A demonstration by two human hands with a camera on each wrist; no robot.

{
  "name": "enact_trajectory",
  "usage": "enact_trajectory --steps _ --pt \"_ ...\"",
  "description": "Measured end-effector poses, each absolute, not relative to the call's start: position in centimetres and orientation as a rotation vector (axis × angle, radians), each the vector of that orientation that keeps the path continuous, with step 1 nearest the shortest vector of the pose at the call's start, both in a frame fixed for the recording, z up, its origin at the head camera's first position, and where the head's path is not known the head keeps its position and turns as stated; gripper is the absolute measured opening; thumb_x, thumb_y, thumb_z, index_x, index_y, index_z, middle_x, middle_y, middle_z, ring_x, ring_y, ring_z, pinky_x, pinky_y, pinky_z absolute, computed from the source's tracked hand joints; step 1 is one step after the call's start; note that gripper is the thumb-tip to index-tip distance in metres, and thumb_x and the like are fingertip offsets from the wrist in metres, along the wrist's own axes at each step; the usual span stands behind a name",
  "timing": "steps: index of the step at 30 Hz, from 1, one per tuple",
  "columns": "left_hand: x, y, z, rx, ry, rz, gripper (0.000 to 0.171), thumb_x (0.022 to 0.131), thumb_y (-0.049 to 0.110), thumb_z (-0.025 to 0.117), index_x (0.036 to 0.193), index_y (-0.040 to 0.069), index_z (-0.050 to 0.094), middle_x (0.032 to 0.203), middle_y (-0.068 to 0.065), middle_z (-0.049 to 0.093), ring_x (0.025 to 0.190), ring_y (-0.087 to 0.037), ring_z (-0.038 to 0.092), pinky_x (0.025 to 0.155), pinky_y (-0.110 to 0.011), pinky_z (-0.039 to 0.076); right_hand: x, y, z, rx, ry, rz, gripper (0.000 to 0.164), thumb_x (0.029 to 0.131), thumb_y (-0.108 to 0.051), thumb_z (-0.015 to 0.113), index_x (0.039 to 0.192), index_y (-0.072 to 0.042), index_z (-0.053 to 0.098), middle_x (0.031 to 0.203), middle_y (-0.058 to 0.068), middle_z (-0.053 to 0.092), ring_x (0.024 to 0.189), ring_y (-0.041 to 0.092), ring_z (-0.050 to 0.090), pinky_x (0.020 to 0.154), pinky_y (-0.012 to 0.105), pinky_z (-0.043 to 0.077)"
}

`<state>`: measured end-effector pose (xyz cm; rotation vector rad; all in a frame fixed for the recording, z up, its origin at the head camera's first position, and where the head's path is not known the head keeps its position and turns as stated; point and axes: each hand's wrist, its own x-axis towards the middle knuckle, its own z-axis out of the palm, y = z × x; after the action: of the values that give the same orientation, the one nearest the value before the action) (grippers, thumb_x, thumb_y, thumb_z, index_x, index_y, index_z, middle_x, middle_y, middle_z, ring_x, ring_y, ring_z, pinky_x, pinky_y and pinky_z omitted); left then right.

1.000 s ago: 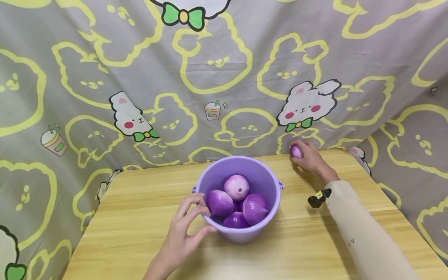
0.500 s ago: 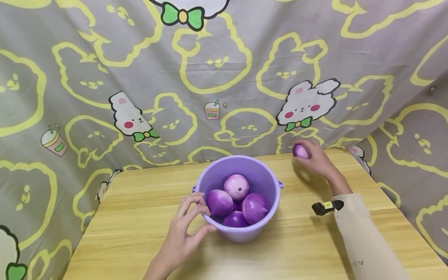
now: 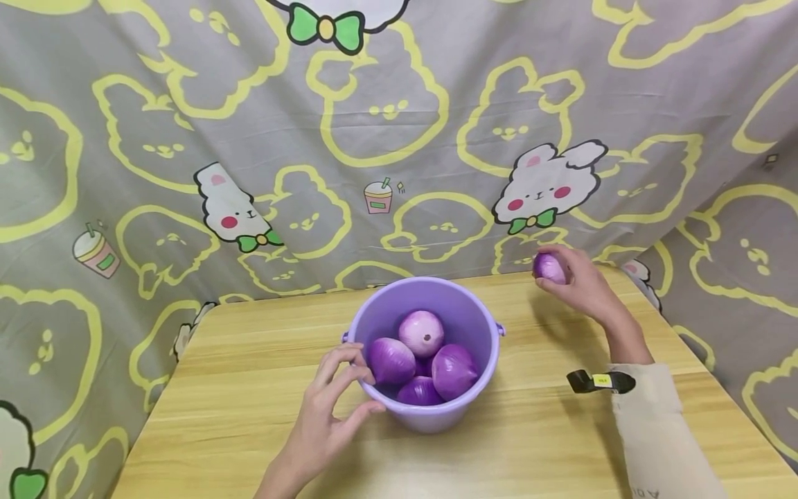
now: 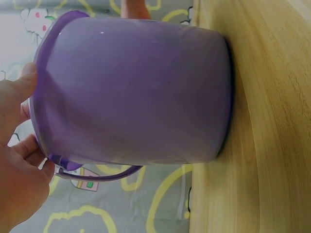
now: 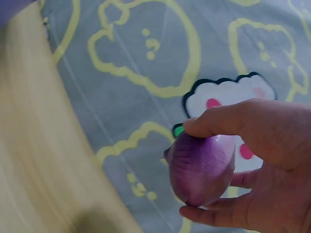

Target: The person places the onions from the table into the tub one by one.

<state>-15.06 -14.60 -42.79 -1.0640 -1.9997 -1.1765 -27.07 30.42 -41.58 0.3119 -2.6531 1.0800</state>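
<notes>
A purple bucket (image 3: pixel 430 419) stands upright on the table with several purple onions inside, among them a paler one (image 3: pixel 421 334) at the back. My left hand (image 3: pixel 327 409) grips the bucket's rim at its left front, thumb and fingers bent over the edge; the left wrist view shows the thumb and fingers on the rim (image 4: pixel 41 104). Over the table's far right part, my right hand (image 3: pixel 580 283) holds a purple onion (image 5: pixel 201 167) between thumb and fingers. A shadow lies on the wood below that hand, and the onion looks raised off the table.
A light wooden table (image 3: pixel 249 388) spreads beneath the bucket. Behind it and at both sides hangs a grey curtain (image 3: pixel 430 229) with yellow cartoon outlines, close to the table's back edge. The bucket's handle (image 4: pixel 102 174) hangs down at its side.
My right hand has moved to the right and a little toward me, taking the onion along and up from the table. The left hand and the bucket have stayed in place.
</notes>
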Motion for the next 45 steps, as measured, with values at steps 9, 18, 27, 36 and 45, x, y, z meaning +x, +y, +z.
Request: enact_trajectory --steps 9,18,27,36,45 --pt "-14.9 -14.1 -42.7 -1.076 -1.973 -1.197 0.029 0.092 0.033 0.077 0.101 0.008 0.067 0.11 -0.013 0.059 0.125 -0.033 0.054 0.121 -0.039 0.036 -24.6 31.3 -39.9 0.259 -2.62 1.072 0.06 0.093 -0.021 0.078 0.145 -0.009 0.052 0.134 0.03 0.046 0.115 0.046 0.045 0.072 0.045 0.048" --pt "-14.8 -14.3 -42.4 -1.068 -1.97 -1.211 0.032 0.091 0.035 0.077 0.1 0.005 0.067 0.11 -0.011 0.058 0.127 -0.033 0.054 0.122 -0.042 0.035 -24.0 31.8 -40.6 0.225 -2.57 1.089 0.059 0.091 -0.019 0.08 0.144 -0.011 0.054 0.133 0.026 0.051 0.114 0.039 0.044 0.074 0.044 0.044" --pt "-14.9 -14.4 -42.5 -1.078 -1.955 -1.197 0.033 0.091 0.035 0.077 0.1 0.004 0.067 0.109 -0.013 0.059 0.125 -0.035 0.054 0.122 -0.043 0.035 -23.4 31.5 -40.6 0.17 -2.519 1.113 0.06 0.09 -0.018 0.081 0.144 -0.012 0.055 0.131 0.024 0.05 0.109 0.031 0.044 0.076 0.044 0.042" --pt "-15.0 -14.3 -42.8 -1.07 -1.96 -1.217 0.035 0.09 0.035 0.078 0.099 0.003 0.067 0.112 -0.013 0.06 0.124 -0.037 0.054 0.122 -0.043 0.034 -23.4 30.9 -40.9 0.191 -2.508 1.118 0.061 0.09 -0.017 0.081 0.144 -0.012 0.055 0.139 0.026 0.045 0.116 0.039 0.047 0.079 0.048 0.047" --pt "-15.1 -14.2 -42.8 -1.067 -1.962 -1.221 0.034 0.09 0.035 0.078 0.1 0.004 0.067 0.112 -0.013 0.06 0.125 -0.036 0.054 0.122 -0.044 0.035 -23.2 30.5 -40.5 0.188 -2.519 1.101 0.061 0.09 -0.018 0.081 0.144 -0.014 0.056 0.142 0.026 0.043 0.12 0.041 0.047 0.08 0.05 0.048"
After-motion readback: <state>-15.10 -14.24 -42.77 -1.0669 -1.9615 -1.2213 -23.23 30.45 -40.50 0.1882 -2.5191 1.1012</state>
